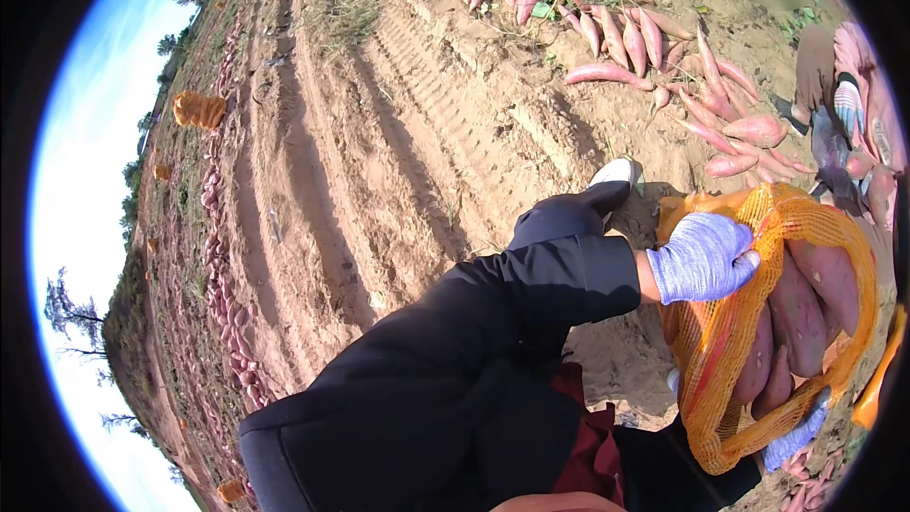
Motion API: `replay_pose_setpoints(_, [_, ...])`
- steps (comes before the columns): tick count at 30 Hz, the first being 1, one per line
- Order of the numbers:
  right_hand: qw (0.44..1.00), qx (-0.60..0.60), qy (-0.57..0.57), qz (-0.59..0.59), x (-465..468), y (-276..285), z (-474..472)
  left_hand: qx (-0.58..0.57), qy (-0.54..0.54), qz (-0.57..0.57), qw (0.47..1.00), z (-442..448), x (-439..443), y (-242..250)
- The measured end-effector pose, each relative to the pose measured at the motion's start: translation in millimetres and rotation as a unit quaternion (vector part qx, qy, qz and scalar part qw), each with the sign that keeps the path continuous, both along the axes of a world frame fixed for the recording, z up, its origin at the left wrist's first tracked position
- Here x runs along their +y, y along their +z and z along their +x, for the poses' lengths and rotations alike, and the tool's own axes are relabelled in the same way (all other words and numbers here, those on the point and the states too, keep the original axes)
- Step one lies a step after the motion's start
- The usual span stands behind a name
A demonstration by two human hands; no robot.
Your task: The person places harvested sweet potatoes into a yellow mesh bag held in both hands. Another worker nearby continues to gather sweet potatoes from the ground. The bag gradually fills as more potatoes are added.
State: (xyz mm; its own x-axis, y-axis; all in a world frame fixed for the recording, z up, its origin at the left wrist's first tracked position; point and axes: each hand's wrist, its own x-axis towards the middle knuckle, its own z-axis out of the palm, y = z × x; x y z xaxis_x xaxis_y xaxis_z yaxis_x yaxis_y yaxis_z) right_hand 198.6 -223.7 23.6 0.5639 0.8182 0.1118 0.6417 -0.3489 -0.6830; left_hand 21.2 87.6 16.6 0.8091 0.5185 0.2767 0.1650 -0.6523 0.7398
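An orange mesh bag point(711, 363) stands before me at the right with its mouth held wide. Inside lie several large sweet potatoes point(800, 313) with purplish-pink skin. My left hand point(704, 256), in a light purple-blue knit glove, grips the near-left part of the rim in its closed fingers. At the opposite, lower side of the mouth, my right hand point(796, 437) wears the same kind of glove and holds the rim, mostly hidden behind the mesh.
A heap of sweet potatoes point(633, 35) lies on the soil beyond the bag. Another person's striped-gloved hand point(848, 107) is beside it at the right. Filled orange bags point(199, 110) and a long row of sweet potatoes point(227, 306) stretch along the ridged field at left.
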Motion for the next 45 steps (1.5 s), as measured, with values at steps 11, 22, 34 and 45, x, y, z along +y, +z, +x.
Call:
replay_pose_setpoints(11, [0.788,0.375,-0.287,0.395,28,6,-17,-0.069,-0.086,-0.209,0.972,-7,13,3])
replay_pose_setpoints(22, [0.863,0.262,-0.257,0.348,5,-8,-3,-0.174,-0.115,-0.631,0.747,-8,22,-5])
replay_pose_setpoints(34, [0.824,0.276,-0.281,0.407,25,0,-17,-0.207,-0.102,-0.711,0.664,-7,20,2])
replay_pose_setpoints(45, [0.942,-0.328,-0.060,-0.026,82,106,-78,-0.233,-0.085,-0.685,0.685,-16,28,18])
